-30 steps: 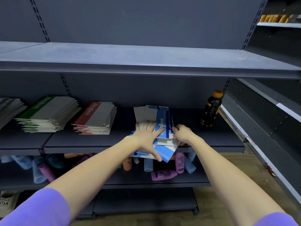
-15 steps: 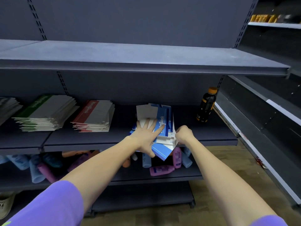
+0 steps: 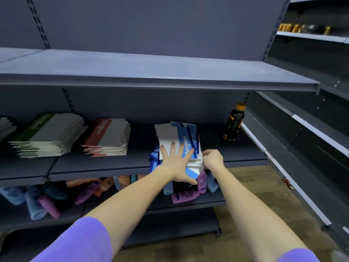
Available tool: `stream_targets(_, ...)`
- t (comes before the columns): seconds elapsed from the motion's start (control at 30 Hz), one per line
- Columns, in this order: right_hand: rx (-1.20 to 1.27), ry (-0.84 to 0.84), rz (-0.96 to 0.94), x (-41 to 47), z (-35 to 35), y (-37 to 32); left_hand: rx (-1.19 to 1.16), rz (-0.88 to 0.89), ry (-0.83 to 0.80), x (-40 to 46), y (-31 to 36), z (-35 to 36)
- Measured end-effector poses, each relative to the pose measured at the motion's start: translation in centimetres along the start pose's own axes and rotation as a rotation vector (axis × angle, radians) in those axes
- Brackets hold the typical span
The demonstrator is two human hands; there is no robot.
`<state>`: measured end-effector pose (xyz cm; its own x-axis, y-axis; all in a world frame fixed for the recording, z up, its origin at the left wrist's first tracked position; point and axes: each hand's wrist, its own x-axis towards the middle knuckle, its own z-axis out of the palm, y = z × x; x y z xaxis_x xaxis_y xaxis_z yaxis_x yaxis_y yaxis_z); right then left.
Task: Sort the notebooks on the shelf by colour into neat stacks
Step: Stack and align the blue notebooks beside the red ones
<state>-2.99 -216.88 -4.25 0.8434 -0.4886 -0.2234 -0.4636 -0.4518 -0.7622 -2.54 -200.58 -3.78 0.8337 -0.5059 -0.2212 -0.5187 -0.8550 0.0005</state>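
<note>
I see the blue notebooks [image 3: 179, 148] lying in an untidy heap on the middle shelf [image 3: 105, 163], directly under my left hand [image 3: 176, 164] and just to the left of my right hand [image 3: 213, 158]. The left hand lies flat on the top cover with its fingers [image 3: 172, 148] straight and spread, pointing toward the back of the shelf, and its thumb reaching down over the near corner that juts past the shelf lip; it presses, it grips nothing. The right hand is curled, and its fingertips seem to pinch the right-hand edge of the heap, though I cannot make out exactly which covers they have. The top notebook's long axis runs away from me, front to back, roughly in line with the left fingers, while lower ones are twisted askew and overhang the front. I judge the coming move to be squaring this heap: the right hand pushes leftward against the edge while the left holds the top still. The green stack [image 3: 49, 135] and red stack [image 3: 109, 138] sit well to the left of both hands, already fairly neat.
</note>
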Motion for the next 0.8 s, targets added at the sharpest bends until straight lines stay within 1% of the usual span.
stream_targets(0.27,0.042,0.002,-0.046,-0.1,0.4,0.0,0.117,0.089,-0.142,0.1,-2.5,-2.3)
stream_targets(0.43,0.067,-0.015,-0.047,-0.5,1.2,-0.4,0.063,0.143,-0.244,-0.3,-4.4,-2.8)
stream_targets(0.53,0.035,-0.043,-0.045,-0.5,1.4,-1.0,0.074,0.222,-0.261,-0.1,-5.7,-3.0)
stream_targets(0.6,0.029,-0.046,-0.056,-0.2,1.5,-1.5,-0.008,0.249,-0.218,0.0,-6.6,-3.1)
stream_targets(0.63,0.027,-0.048,-0.062,0.0,1.5,-1.7,-0.075,0.240,-0.157,0.0,-7.0,-3.1)
stream_targets(0.67,0.029,-0.051,-0.066,0.2,1.5,-1.9,-0.122,0.215,-0.061,0.1,-7.2,-3.1)
stream_targets(0.73,0.067,-0.067,-0.072,0.6,1.5,-2.3,-0.182,0.089,0.120,0.6,-7.8,-3.2)
stream_targets(0.8,0.098,-0.098,-0.064,1.0,1.5,-2.7,-0.280,-0.098,0.176,1.5,-8.3,-3.1)
